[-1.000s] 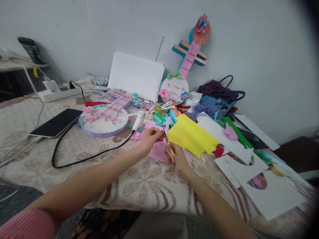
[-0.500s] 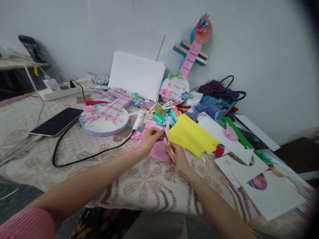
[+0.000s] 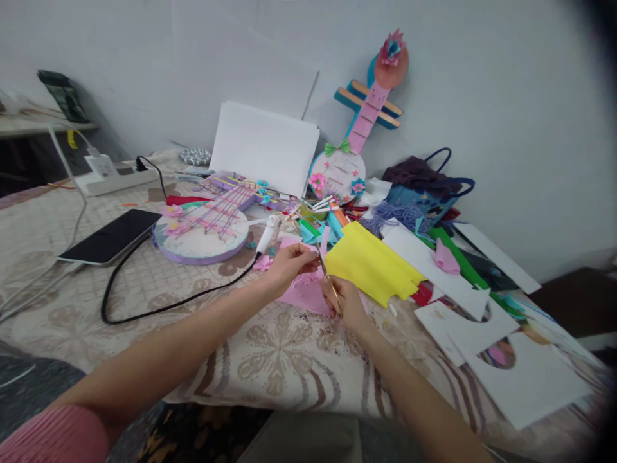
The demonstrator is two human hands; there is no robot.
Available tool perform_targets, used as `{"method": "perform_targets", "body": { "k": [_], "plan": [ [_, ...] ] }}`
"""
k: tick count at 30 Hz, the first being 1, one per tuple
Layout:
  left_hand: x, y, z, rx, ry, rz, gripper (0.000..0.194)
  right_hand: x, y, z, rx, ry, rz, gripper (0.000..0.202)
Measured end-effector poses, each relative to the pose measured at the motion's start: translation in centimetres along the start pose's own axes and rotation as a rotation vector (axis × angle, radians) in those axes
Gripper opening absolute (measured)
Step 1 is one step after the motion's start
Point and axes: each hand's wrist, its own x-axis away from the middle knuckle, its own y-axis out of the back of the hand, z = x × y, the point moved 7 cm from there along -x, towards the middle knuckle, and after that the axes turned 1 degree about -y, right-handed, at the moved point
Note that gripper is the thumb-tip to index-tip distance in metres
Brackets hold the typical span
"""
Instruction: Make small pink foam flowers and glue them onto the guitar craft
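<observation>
My right hand [image 3: 343, 299] is closed round the gold handles of a pair of scissors [image 3: 326, 272], whose blades point up and away from me. Right beside the blade tips, my left hand [image 3: 295, 262] is pinched; the small thing between its fingertips is too tiny to make out. Beneath both hands lies a pink sheet [image 3: 308, 297] with small pink scraps on it, partly covered by my fingers. A yellow sheet [image 3: 371, 262] with a cut edge rests just right of the scissors.
Left of my hands are a white glue gun [image 3: 268, 235] with a black cord, a round stringed craft instrument [image 3: 200, 247] and a tablet [image 3: 113, 235]. Cut white boards [image 3: 527, 379] lie at the right. A second craft instrument [image 3: 366, 119] leans on the wall near a blue bag [image 3: 419, 200].
My right hand and the scissors have shifted very slightly, and the handles look closer together. My left hand keeps its pinch almost in place. The surrounding things stay put.
</observation>
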Motion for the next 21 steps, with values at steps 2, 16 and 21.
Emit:
{"method": "perform_targets", "body": {
  "k": [2,16,21],
  "plan": [
    [0.0,-0.1,0.0,-0.016,0.019,0.020,0.019,0.0,-0.1,-0.2,-0.096,-0.058,0.011,0.044],
    [0.2,-0.9,1.1,-0.152,0.115,0.217,0.023,-0.7,0.9,-0.4,-0.388,-0.011,-0.071,0.033],
    [0.5,-1.4,1.6,-0.114,0.222,0.308,0.025,-0.9,1.0,-0.3,-0.504,0.006,-0.070,0.032]
  ]
}}
